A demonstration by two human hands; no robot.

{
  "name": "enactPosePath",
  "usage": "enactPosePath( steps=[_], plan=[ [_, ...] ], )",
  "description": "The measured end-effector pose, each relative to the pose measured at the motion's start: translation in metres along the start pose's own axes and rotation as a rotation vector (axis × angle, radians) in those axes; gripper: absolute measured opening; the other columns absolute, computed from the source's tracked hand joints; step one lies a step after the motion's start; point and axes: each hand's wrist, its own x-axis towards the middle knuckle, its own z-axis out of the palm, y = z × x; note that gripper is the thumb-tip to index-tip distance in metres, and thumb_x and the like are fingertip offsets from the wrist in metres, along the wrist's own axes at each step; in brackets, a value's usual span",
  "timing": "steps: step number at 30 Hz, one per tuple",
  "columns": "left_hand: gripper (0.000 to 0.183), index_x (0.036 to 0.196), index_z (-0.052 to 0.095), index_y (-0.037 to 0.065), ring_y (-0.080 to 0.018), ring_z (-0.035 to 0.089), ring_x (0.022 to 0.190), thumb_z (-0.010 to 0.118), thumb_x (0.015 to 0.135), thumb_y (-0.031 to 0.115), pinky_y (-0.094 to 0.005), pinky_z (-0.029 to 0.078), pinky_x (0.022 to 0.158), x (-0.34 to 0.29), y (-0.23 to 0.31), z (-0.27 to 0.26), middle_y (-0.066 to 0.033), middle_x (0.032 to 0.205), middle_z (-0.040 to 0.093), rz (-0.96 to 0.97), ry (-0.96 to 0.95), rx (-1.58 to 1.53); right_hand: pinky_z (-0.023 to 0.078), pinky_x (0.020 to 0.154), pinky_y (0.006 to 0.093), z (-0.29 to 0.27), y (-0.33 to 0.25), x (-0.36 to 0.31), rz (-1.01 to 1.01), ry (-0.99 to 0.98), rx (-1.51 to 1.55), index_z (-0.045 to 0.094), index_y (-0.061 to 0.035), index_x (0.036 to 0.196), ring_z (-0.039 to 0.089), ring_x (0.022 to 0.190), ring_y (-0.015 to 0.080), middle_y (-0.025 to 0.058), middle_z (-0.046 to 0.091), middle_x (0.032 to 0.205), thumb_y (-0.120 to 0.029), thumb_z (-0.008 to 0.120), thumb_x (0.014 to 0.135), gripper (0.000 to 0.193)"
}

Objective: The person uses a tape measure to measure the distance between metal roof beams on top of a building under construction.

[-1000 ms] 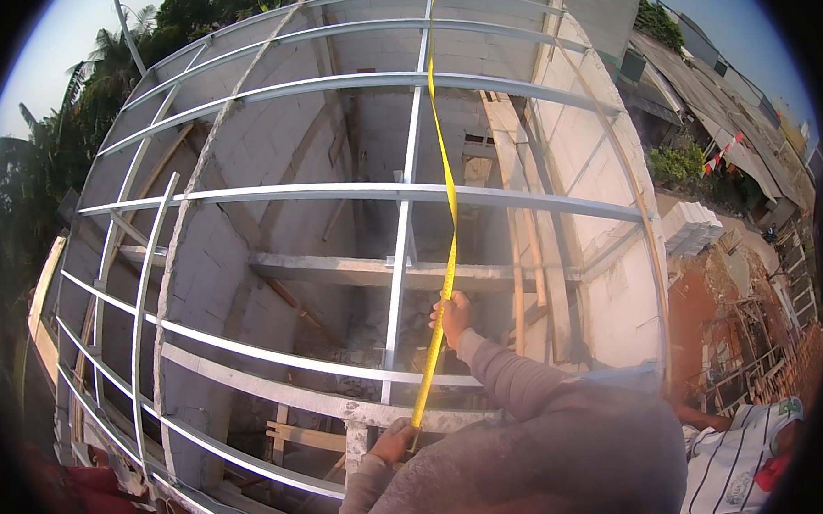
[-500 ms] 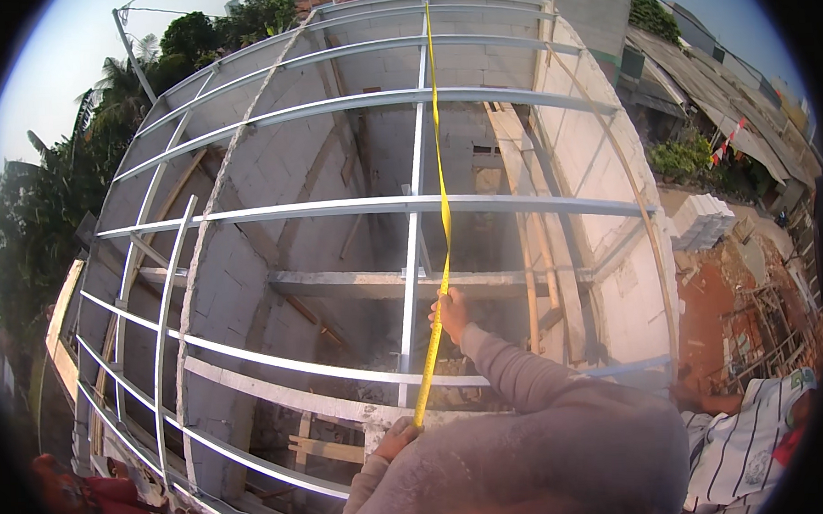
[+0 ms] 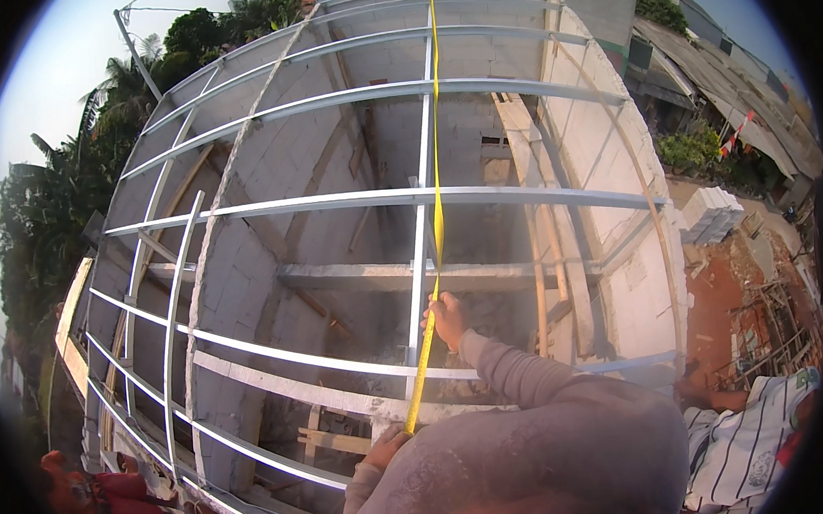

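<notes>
Beyond the near left corner of the metal frame, a person in red shows at the rim of the view. Further in, a short bar lies across the frame's left part.

The left hand, by the near edge, is at the near end of the yellow tape. Its fingers are mostly hidden, so how firmly they grip cannot be told. A steady hold at this end would serve best, since any slip here would shift the whole span.

From there the tape runs over the crossbars to the far edge, close along the right side of the long bar. Between the right hand and the far edge it looks twisted — broad in one stretch, thin in others. Turning it flat and drawing it snug, without a hard tug, should make it lie truer beside the bar.

The right hand, further out over the opening, is closed around the tape. A light pinch there would steady it without bending it — and reaching less far would be kinder to balance.

By the near right corner is a person in a striped shirt, best left clear of the elbow.
</notes>
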Motion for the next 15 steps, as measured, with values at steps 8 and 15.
enactPosePath(
  steps=[8, 15],
  plan=[
    [0.027, 0.116, 0.064, 0.003, -0.0209, 0.054, 0.118, 0.055, 0.096, 0.017, -0.0308, 0.043, 0.1, -0.031, 0.0, 0.001, -0.0088, 0.121, 0.058, 0.01, 0.006, 0.076, 0.055, 0.061, 0.0341, 0.012, 0.002, -0.025, -0.041, -0.054, -0.088, 0.053, -0.001, 0.104, 0.066, 0.064, 0.021, 0.0112, 0.061, 0.084, -0.015, 0.05, 0.098, 0.016],
    [0.027, 0.12, 0.063, 0.003, -0.0154, 0.056, 0.113, 0.053, 0.097, 0.015, -0.0268, 0.043, 0.099, -0.04, 0.005, 0.014, -0.0067, 0.119, 0.058, -0.293, 0.055, -0.34, 0.055, 0.061, 0.0349, 0.008, 0.02, -0.026, 0.014, -0.083, -0.109, 0.053, -0.001, 0.106, 0.068, 0.067, 0.0217, 0.0115, 0.063, 0.085, -0.016, 0.051, 0.099, 0.016]
  ],
)
